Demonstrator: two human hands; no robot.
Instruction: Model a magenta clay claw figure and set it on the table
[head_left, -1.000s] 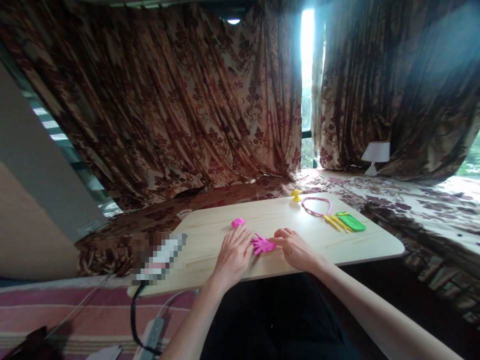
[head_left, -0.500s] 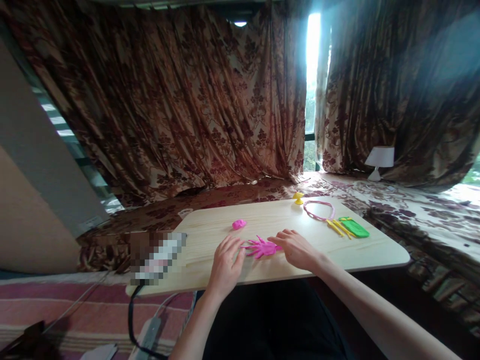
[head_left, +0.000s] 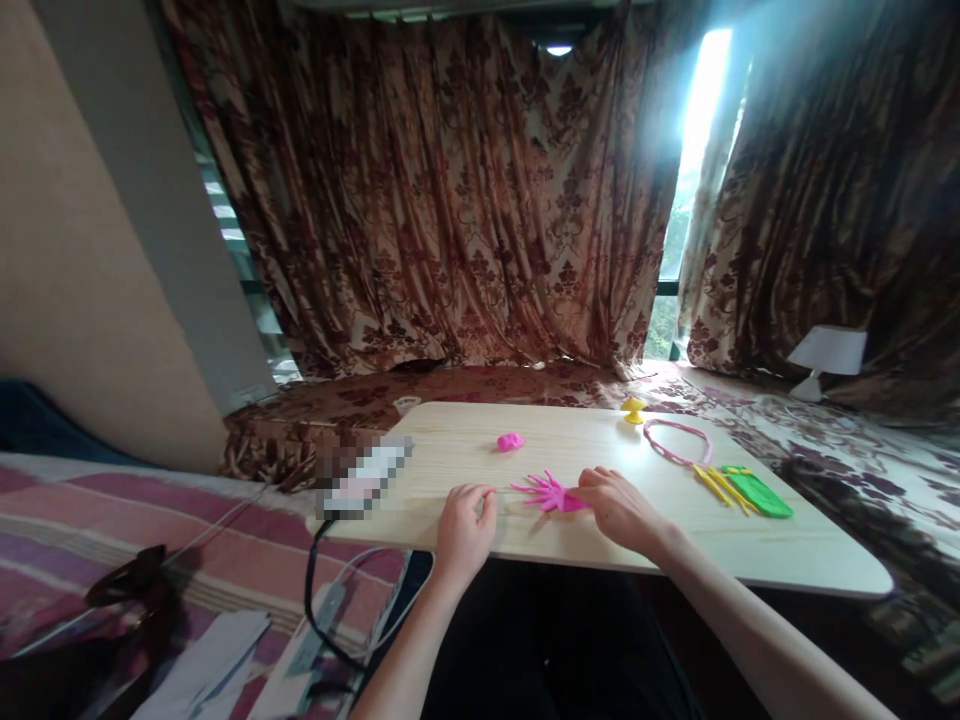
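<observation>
A flat pink hand shape (head_left: 550, 493), which looks like modelling clay, lies on the wooden table with its thin fingers pointing left. My right hand (head_left: 619, 508) is at its wrist end, fingers curled and fingertips on the pink clay. Left of the shape, my left hand (head_left: 466, 525) rests at the table with thumb and fingertips pressed together; whatever may be between them is too small to name. Beyond both hands sits a pink clay lump (head_left: 510, 442).
On the table's (head_left: 450, 440) right side are a yellow mushroom-shaped piece (head_left: 634, 411), a pink twisted ring (head_left: 679, 427), yellow strips (head_left: 716, 486) and a green flat piece (head_left: 761, 494). A blurred-out object (head_left: 367, 478) with a black cable occupies the left edge.
My left hand has gone from spread fingers near the clay fingertips to a pinch, slightly farther left of the shape. My right hand stays at the wrist end. The view has turned left.
</observation>
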